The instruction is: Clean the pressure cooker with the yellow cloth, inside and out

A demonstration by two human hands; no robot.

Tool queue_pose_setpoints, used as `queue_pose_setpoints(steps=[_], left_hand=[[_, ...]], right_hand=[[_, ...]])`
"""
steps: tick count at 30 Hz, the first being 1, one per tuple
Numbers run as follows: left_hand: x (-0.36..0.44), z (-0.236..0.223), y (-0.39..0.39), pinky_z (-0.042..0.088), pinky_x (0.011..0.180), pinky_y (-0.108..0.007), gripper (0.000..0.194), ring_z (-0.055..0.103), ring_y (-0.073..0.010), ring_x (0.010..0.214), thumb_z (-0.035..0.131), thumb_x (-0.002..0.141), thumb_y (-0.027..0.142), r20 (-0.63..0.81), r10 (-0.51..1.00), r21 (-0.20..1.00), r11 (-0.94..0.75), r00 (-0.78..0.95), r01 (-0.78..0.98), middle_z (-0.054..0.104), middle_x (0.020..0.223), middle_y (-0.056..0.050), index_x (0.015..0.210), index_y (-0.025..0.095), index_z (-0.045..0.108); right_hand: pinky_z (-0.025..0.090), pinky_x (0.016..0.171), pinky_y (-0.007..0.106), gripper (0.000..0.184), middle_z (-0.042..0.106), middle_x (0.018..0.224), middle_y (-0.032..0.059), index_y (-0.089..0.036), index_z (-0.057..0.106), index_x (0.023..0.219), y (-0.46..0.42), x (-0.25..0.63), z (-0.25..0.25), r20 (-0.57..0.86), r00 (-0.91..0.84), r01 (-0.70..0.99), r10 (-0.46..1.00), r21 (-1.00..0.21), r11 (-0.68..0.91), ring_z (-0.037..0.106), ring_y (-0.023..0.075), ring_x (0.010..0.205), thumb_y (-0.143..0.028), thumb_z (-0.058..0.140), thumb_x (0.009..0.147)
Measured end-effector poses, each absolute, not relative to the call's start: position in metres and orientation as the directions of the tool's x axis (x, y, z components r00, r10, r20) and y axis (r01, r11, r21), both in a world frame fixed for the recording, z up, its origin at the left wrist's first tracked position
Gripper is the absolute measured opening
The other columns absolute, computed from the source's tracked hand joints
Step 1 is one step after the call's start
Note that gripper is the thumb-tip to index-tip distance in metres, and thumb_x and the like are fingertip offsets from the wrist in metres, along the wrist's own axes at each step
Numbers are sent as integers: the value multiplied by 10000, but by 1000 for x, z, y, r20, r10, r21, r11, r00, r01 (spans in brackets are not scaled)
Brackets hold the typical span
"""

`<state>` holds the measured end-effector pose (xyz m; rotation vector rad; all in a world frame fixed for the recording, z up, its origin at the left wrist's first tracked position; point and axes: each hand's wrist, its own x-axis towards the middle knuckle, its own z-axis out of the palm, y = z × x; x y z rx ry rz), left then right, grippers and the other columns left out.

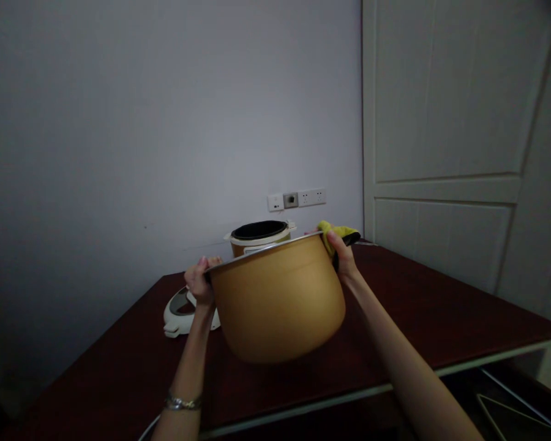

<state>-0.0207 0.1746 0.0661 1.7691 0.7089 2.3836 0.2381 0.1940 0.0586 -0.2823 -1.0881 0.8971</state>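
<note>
A large gold-coloured inner pot [280,300] is held up above the table, tilted so its rim rises to the right. My left hand [202,280] is closed on the rim at the left. At the right, my right hand [341,252] grips the rim with a yellow cloth [349,233] bunched in it. The pot's inside is hidden from me. Behind it stands a rice cooker body [260,230] with a dark open top. A white lid [179,315] lies on the table beyond my left wrist, partly covered by it.
The dark red table [422,300] has a pale front edge. Wall sockets [305,197] sit low on the wall behind the cooker. A white panelled door [441,141] stands at the right. A white cable [149,427] shows near my left forearm.
</note>
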Motion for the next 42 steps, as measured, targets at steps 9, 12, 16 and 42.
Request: queue_pose_setpoints(steps=[9,12,16,42], left_hand=[[-1,93,106,411,594,-257,317,575,-141,609,427,876,269,977,186,91,-805,104,587,624,637,-37,656,158,626],[24,93,89,373,555,-237,279,567,-132,593,440,877,238,940,264,29,-695,217,719,624,633,-33,683,154,622],[37,84,104,206,426,-244,484,277,-52,356,470,863,209,996,76,84,-620,-47,780,330,386,46,399,163,344],[-22,57,158,402,458,-206,517,413,-64,349,496,856,355,957,135,254,-820,-258,513,406,373,35,381,166,415]], right_hand=[[444,598,264,241,598,762,1,-202,604,783,129,228,83,868,15,32,497,-497,867,548,135,662,-380,726,677],[444,686,314,218,604,803,24,-191,600,779,110,220,95,939,-112,277,325,-285,918,545,165,744,-366,709,708],[435,762,377,233,603,823,53,-183,610,873,99,208,99,965,-212,493,156,-32,869,528,197,803,-377,662,757],[523,680,323,411,698,812,69,-135,648,817,212,220,19,237,356,-482,904,-782,395,647,223,766,-412,776,541]])
